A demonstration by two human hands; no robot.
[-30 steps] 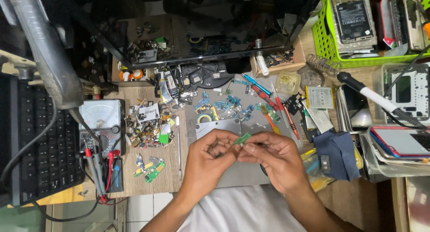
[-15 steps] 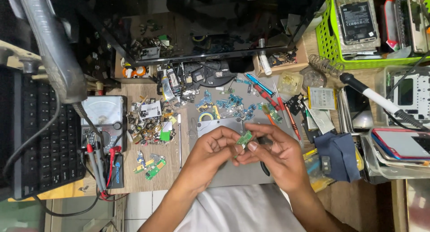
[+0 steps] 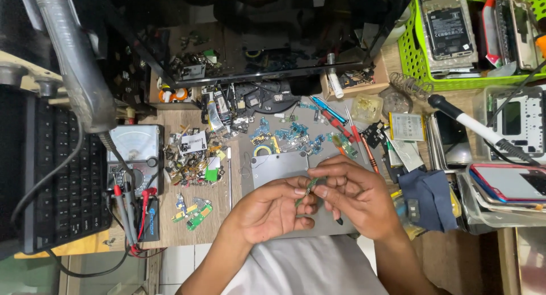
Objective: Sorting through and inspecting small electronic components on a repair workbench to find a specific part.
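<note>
At the top right a lime green basket (image 3: 418, 50) holds opened phones lying with their backs off, among them a dark one (image 3: 446, 25) near its left wall. A small clear box (image 3: 365, 108) behind the work area holds tiny yellowish parts, though what they are is too small to tell.

Low in the middle, over a grey metal plate (image 3: 273, 165) on the wooden tabletop (image 3: 170, 221), both hands meet on a small green circuit board (image 3: 307, 191). The board is a narrow strip, seen nearly edge on, its long axis running diagonally from lower left up to the right.

The left hand (image 3: 267, 209) is curled, fingers bent in, pinching the board's lower part between thumb and forefinger. The right hand (image 3: 355, 201) is also mostly closed, its fingertips gripping the board's upper end from the right, and a dark slim tool tip pokes out beneath its palm.
</note>
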